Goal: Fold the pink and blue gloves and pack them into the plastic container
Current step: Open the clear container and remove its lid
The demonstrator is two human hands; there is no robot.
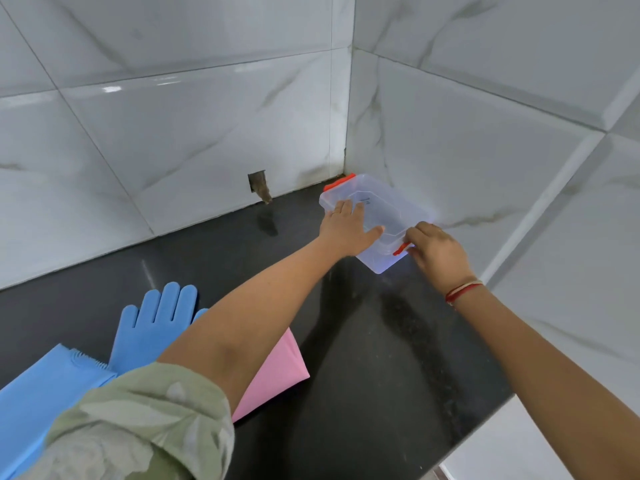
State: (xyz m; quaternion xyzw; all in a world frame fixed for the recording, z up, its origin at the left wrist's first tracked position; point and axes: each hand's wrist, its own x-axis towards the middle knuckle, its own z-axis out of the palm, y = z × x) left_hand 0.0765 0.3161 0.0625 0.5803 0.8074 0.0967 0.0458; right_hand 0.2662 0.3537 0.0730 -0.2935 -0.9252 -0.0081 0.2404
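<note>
A clear plastic container [384, 202] with orange latches stands in the far corner of the black countertop [363, 341], its lid on. My left hand [346, 228] rests flat on the lid, fingers spread. My right hand [438, 252] pinches the near orange latch [401, 249]. A blue glove [156, 327] lies flat at the left, fingers pointing to the wall. A second blue glove [45, 386] lies at the lower left, bristled side up. A pink glove [277, 368] lies under my left forearm, mostly hidden.
White marble-look tiled walls [207, 116] meet behind the container. A small hole in the wall [258, 185] sits left of the corner. The countertop's front edge [460, 448] runs at the lower right.
</note>
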